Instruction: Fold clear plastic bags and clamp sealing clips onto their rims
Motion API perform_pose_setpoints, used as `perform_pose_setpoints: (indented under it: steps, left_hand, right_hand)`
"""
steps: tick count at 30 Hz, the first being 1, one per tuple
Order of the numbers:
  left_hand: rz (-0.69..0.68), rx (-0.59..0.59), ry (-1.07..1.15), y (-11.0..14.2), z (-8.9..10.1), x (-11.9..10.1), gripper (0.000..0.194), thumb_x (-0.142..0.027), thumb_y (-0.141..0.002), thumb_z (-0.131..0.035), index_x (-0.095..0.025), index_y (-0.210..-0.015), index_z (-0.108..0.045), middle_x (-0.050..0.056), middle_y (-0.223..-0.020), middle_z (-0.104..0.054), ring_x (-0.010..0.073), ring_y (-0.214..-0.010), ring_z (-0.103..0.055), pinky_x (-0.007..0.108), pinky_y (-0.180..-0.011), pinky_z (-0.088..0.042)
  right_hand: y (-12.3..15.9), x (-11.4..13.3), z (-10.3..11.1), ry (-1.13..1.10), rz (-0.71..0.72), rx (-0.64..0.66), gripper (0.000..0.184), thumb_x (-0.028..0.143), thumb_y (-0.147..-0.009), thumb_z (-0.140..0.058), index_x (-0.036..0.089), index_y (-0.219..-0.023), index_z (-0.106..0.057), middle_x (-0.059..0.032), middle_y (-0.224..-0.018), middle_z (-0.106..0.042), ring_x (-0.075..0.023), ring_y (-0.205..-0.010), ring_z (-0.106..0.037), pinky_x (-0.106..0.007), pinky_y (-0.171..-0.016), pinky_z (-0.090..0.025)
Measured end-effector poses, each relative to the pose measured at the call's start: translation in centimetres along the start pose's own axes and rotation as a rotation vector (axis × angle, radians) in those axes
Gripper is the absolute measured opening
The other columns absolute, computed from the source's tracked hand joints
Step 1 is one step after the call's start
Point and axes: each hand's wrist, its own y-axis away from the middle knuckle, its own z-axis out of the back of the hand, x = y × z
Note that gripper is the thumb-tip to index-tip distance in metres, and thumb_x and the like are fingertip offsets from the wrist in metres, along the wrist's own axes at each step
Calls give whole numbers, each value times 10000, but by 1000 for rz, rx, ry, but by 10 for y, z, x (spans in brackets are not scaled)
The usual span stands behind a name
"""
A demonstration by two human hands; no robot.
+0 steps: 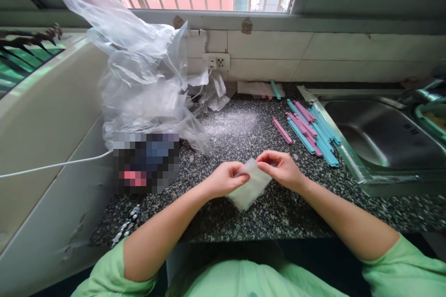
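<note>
A small clear plastic bag (250, 190) with white contents is held just above the speckled granite counter (244, 130). My left hand (226, 178) pinches its left top edge, fingers closed. My right hand (281, 169) pinches the right top edge, thumb and forefinger pressed together. Both hands sit close together at the bag's mouth. To the right of my hands lie several blue and pink sealing clips (308, 130) in a loose pile, with one pink clip (282, 131) lying apart from it.
A big crumpled clear plastic bag (142, 79) stands at the left. A blurred dark object (146, 162) lies below it. A steel sink (379, 137) is at the right. A wall socket (216, 61), a white cable (52, 165) and more small bags (258, 88) are at the back.
</note>
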Motion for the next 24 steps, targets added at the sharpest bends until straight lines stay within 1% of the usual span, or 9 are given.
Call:
perform_pose_setpoints:
  steps: [3, 6, 8, 10, 13, 15, 18, 21, 24]
  left_hand:
    - [28, -107, 126, -1, 7, -1, 248, -366, -654, -623, -128, -664, -555, -28, -592, -497, 94, -568, -429, 222, -565, -346]
    - [41, -217, 209, -1, 14, 0, 315, -408, -623, -660, -118, -723, -594, -2, -645, -568, 110, -609, -481, 228, -590, -376]
    - [58, -261, 238, -1, 17, 0, 356, -443, -596, -683, -117, -713, -599, 3, -639, -578, 109, -597, -486, 220, -562, -372]
    - [77, -275, 273, -1, 17, 0, 390, -469, -574, -698, -117, -716, -604, 4, -632, -586, 104, -578, -485, 213, -539, -369]
    - [97, -287, 322, 0, 15, -1, 409, -478, -551, -712, -117, -709, -604, 3, -623, -593, 99, -564, -488, 213, -538, -377]
    - [103, -297, 342, 0, 14, -1, 399, -464, -545, -719, -116, -700, -602, -2, -616, -592, 95, -561, -488, 212, -544, -378]
    - [112, -302, 369, 0, 14, -2, 382, -431, -540, -729, -114, -717, -610, -2, -625, -600, 95, -566, -494, 212, -551, -377]
    - [132, -299, 423, -1, 15, -1, 382, -415, -535, -735, -118, -743, -616, 5, -657, -619, 105, -584, -517, 220, -567, -391]
    - [164, -300, 478, -1, 16, -2, 394, -418, -522, -741, -121, -748, -614, 6, -668, -625, 107, -585, -523, 221, -567, -395]
  right_hand:
    - [-7, -10, 19, 126, 11, -158, 236, 398, -769, -561, 170, -762, -619, -41, -707, -650, -148, -630, -576, -267, -590, -465]
    - [-16, -28, 47, 433, 6, -363, 218, 374, -779, -544, 173, -768, -629, -57, -741, -658, -172, -664, -586, -296, -636, -458]
    - [-22, -40, 61, 674, -64, -426, 212, 357, -780, -532, 173, -777, -638, -71, -759, -661, -193, -682, -587, -314, -639, -439]
    - [-26, -49, 69, 841, -137, -406, 219, 360, -777, -535, 170, -790, -643, -86, -779, -662, -213, -701, -586, -322, -626, -423]
    - [-31, -57, 68, 1013, -207, -357, 255, 386, -758, -569, 154, -829, -646, -126, -844, -661, -260, -802, -582, -341, -648, -415]
    - [-32, -58, 64, 1086, -242, -349, 264, 386, -753, -579, 146, -840, -647, -142, -862, -660, -277, -834, -575, -349, -654, -410]
    - [-32, -57, 61, 1120, -275, -340, 210, 322, -780, -535, 149, -807, -649, -137, -829, -664, -262, -777, -581, -338, -617, -395]
    - [-31, -53, 59, 1089, -229, -360, 201, 286, -800, -487, 159, -772, -641, -120, -798, -664, -244, -736, -582, -324, -598, -382]
    - [-27, -48, 54, 1022, -46, -384, 197, 292, -812, -486, 167, -756, -628, -99, -786, -661, -232, -767, -582, -314, -643, -398]
